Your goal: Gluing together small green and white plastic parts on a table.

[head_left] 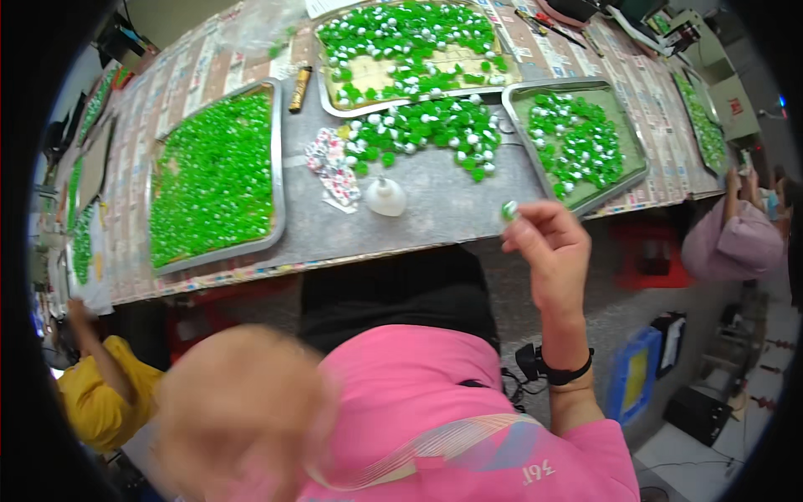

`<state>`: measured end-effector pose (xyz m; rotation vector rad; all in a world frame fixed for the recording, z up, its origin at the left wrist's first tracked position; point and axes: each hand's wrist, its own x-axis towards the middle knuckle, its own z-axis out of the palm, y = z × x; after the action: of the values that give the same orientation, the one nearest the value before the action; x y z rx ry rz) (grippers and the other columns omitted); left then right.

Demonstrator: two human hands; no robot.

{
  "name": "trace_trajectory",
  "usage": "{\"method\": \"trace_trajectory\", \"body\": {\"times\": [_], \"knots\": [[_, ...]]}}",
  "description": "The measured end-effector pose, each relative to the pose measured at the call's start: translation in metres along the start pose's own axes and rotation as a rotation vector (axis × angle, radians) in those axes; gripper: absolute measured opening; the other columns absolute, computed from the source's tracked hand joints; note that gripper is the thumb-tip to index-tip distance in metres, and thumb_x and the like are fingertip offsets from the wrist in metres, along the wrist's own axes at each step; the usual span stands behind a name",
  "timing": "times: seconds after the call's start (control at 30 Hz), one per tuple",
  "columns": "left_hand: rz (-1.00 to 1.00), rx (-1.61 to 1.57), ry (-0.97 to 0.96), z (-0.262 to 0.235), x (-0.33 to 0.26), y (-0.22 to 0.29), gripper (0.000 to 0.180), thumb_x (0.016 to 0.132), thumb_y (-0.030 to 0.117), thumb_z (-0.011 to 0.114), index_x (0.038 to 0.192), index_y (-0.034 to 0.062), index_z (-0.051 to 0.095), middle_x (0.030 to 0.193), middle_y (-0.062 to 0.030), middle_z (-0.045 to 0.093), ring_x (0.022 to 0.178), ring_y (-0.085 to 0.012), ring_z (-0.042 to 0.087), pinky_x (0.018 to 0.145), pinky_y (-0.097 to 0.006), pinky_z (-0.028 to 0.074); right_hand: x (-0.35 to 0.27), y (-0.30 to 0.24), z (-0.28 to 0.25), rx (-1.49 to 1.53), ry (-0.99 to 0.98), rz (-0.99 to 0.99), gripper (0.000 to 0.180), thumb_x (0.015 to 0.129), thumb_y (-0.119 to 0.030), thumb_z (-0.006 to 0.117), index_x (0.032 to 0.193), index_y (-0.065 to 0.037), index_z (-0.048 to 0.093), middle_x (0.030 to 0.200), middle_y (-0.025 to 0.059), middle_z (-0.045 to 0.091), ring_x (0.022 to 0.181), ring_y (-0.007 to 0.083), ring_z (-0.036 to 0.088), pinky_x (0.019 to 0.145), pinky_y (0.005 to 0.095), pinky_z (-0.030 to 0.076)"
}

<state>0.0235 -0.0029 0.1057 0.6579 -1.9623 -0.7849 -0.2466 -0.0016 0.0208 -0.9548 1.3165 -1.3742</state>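
Observation:
My right hand [554, 255] is raised just off the table's front edge. Thumb and forefinger pinch a small green-and-white round piece [508, 210]. Close to the camera at the lower left, my left hand [242, 402] is a large blur, and its fingers cannot be made out. On the grey work surface before me lies a loose pile of green pieces with white round parts [427, 130]. A white squeeze bottle [386, 197] with a narrow tip stands in front of the pile, beside a crumpled floral cloth [333, 167].
Left stands a metal tray [280, 188] of small green pieces. A tray [335, 105] at the back and another [623, 186] at the right hold green-and-white pieces. A yellow-and-black utility knife [300, 89] lies at the back left. Other people [107, 393] sit on both sides.

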Motion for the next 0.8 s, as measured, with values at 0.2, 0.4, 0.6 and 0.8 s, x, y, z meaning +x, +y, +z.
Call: {"method": "trace_trajectory", "body": {"times": [0.2,0.4,0.6,0.8], "knots": [[0.307,-0.102,-0.175,-0.008,0.022,0.046,0.025,0.078,0.011,0.07,0.101,0.0023,0.065,0.08,-0.0104,0.063,0.065,-0.0217,0.059,0.057,-0.031,0.047,0.047,-0.006,-0.079,-0.585,0.396,-0.355,0.02,0.086,0.0,0.062,0.105,0.003,0.06,0.096,0.0038,0.062,0.085,0.0088,0.059,0.075,0.022,0.048],[0.386,-0.111,-0.206,-0.02,0.017,0.064,0.024,0.078,0.01,0.07,0.101,0.0024,0.065,0.081,-0.0103,0.063,0.065,-0.0216,0.06,0.057,-0.031,0.047,0.045,-0.03,-0.055,-0.565,0.276,-0.591,0.02,0.086,0.0,0.062,0.107,0.002,0.061,0.112,0.0107,0.06,0.094,0.0121,0.059,0.081,0.0253,0.049],[0.4,-0.12,-0.235,-0.034,0.016,0.08,0.024,0.078,0.01,0.07,0.1,0.0026,0.065,0.082,-0.0102,0.063,0.064,-0.0216,0.06,0.057,-0.031,0.048,-0.002,-0.071,-0.011,-0.528,0.001,-0.633,0.022,0.083,0.0,0.065,0.105,0.003,0.061,0.112,0.014,0.06,0.091,0.0121,0.059,0.078,0.0233,0.048],[0.465,-0.177,-0.273,-0.037,0.019,0.087,0.023,0.079,0.01,0.069,0.1,0.0027,0.066,0.082,-0.0101,0.063,0.064,-0.0216,0.06,0.057,-0.031,0.048,-0.064,-0.144,0.02,-0.366,-0.229,-0.971,0.03,0.079,-0.005,0.071,0.107,0.003,0.06,0.11,0.017,0.061,0.089,0.015,0.059,0.074,0.0248,0.048]]}}
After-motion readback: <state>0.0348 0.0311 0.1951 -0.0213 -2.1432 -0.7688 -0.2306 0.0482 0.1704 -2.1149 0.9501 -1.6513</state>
